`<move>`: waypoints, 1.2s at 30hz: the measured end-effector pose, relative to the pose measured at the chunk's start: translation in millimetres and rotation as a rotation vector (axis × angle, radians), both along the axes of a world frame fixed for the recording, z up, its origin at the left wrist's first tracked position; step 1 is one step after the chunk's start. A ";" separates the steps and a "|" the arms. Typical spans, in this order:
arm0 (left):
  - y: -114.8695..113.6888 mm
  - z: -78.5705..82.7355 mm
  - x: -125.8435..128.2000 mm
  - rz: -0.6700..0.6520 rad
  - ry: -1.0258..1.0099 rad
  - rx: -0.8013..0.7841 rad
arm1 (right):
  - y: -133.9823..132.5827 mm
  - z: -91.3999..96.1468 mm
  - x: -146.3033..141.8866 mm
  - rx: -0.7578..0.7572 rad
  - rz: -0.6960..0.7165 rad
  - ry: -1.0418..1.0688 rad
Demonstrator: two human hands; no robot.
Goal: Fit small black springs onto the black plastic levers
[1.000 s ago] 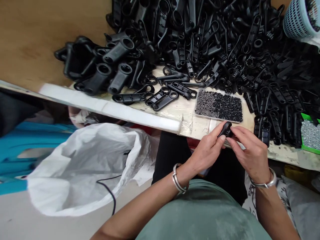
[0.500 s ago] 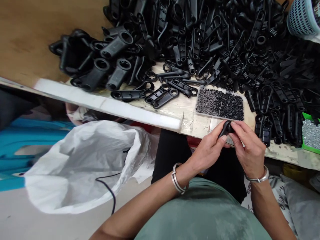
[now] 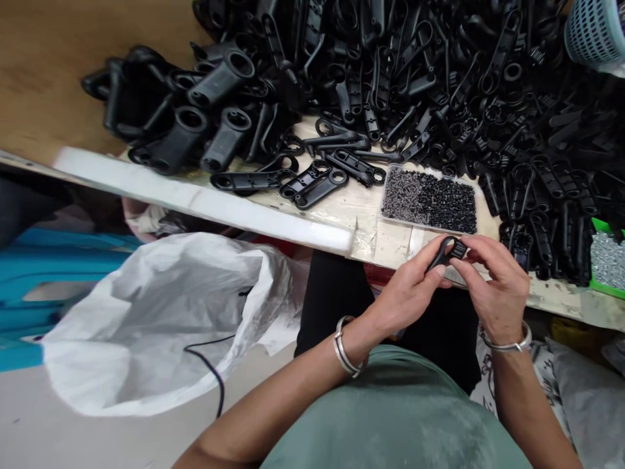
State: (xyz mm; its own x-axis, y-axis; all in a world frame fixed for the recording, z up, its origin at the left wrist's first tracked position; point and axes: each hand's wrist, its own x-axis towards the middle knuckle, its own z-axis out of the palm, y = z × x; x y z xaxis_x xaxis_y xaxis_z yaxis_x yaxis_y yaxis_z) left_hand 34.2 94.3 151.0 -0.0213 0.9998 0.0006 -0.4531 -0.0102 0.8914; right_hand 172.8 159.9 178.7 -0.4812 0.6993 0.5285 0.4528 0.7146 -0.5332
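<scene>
My left hand (image 3: 413,283) is closed around a black plastic handle part (image 3: 438,255) with a ring-shaped end, held just off the table's front edge. Between the fingertips of my right hand (image 3: 498,280) is a small ribbed black plastic piece (image 3: 458,249), right against the ring end. Whether the two pieces are joined I cannot tell. Just beyond my hands lies a clear plastic box (image 3: 430,229) with small screws (image 3: 404,195) on its left side and small black parts (image 3: 450,203) on its right.
A big heap of black plastic handle parts (image 3: 381,78) covers the back of the table. At the right edge sit a green tray (image 3: 608,290) of small metal pieces and, higher up, a blue-grey basket (image 3: 593,32). An open white sack (image 3: 97,326) stands on the floor at left.
My right hand has shifted slightly right, away from the left, and the ribbed black piece now shows in its fingertips. My left hand keeps its grip on the handle part.
</scene>
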 end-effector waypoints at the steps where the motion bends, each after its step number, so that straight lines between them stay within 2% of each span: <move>1: 0.0 1.1 -0.3 -0.006 0.015 0.008 | 0.8 -2.5 -0.8 0.020 -0.002 0.005; 5: -1.2 4.6 -2.7 -0.019 0.118 0.054 | 1.7 -4.2 -3.5 0.098 0.007 -0.034; 9: -4.5 9.0 -5.9 0.022 0.404 0.110 | -0.3 3.8 -4.1 0.179 0.010 -0.140; 15: -5.7 14.2 -10.5 0.046 0.620 0.252 | -6.1 11.7 -4.8 0.172 0.035 -0.189; 18: -8.2 10.0 -13.6 0.046 0.777 0.244 | -13.1 10.1 -0.4 0.013 0.034 -0.136; 21: -13.4 4.4 -15.2 0.090 0.951 0.237 | -17.3 5.4 9.5 -0.276 0.080 -0.030; 24: -18.8 3.5 -14.0 0.110 1.033 0.324 | -17.0 0.1 20.2 -0.512 0.114 0.056; 26: -20.8 5.3 -13.0 0.090 1.073 0.400 | -16.8 -2.5 23.9 -0.569 0.128 0.055; 28: -20.8 7.5 -13.5 0.096 1.135 0.459 | -17.6 -4.2 23.1 -0.542 0.127 0.040; 31: -17.8 10.2 -19.8 0.144 1.289 0.527 | -18.2 -5.7 16.5 -0.372 0.118 0.039; 36: -11.4 14.3 -37.9 0.235 1.798 0.628 | -2.8 -2.2 11.8 -0.124 0.123 -0.107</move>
State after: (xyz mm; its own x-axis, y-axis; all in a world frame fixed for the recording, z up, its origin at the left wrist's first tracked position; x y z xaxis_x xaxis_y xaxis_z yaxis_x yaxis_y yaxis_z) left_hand -3.7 83.0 165.3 0.3011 0.8247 0.4788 0.9195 -0.3842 0.0835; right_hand 184.6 157.1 176.5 -0.6161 0.6882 0.3831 0.4249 0.7000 -0.5740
